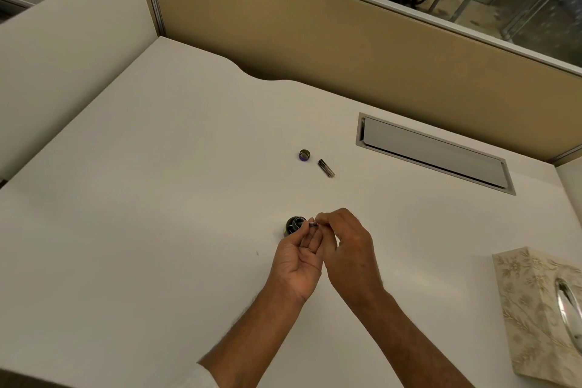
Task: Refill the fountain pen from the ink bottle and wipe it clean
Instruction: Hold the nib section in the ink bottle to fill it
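A dark round ink bottle (293, 225) stands uncapped on the white desk (157, 198), just beyond my fingertips. My left hand (299, 264) is palm-up with its fingertips beside the bottle, touching the thin pen part (313, 224). My right hand (346, 246) pinches the same small dark pen part from the right. Further back lie the bottle's cap (304, 155) and a short dark pen piece (326, 167), side by side and apart from my hands.
A patterned tissue box (535, 309) sits at the right edge of the desk. A grey cable hatch (434, 151) is set into the desk at the back right. Tan partition walls (315, 35) close the back and a cream panel the left.
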